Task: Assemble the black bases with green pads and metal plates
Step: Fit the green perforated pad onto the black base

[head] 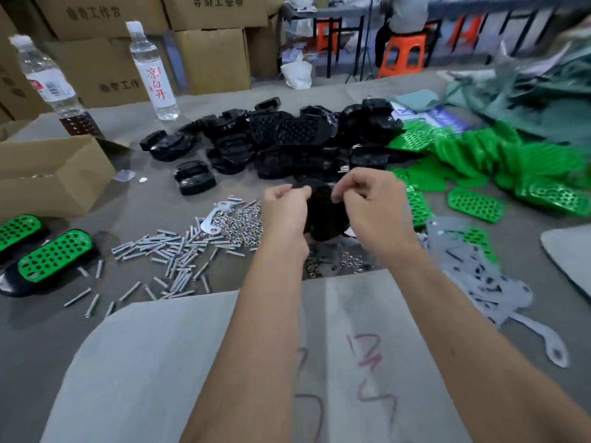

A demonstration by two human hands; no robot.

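Currently your left hand [284,203] and right hand [361,199] are both raised over the worktop [134,314], fingers curled in on a black base [323,215] held between them. The base is blurred; whether either hand also pinches a small part cannot be told.

Risks, as judged:
- Any fastener lost from the fingertips would drop into the nuts [243,225] directly below and be hard to find again.
- The loose pins [172,254] at 9 o'clock of the hands lie scattered; a lowered forearm could roll them toward the near edge.
- The metal plates [473,276] at 4 o'clock overlap one another; lifting one could drag its neighbours.

Room: stock base pile [281,139] at 12 o'clock, green pads [476,204] at 2 o'clock, finished units [54,255] at 9 o'clock, cardboard box [48,177] at 10 o'clock. The pale sheet [192,362] at 6 o'clock, under your forearms, is the widest bare patch for setting down.
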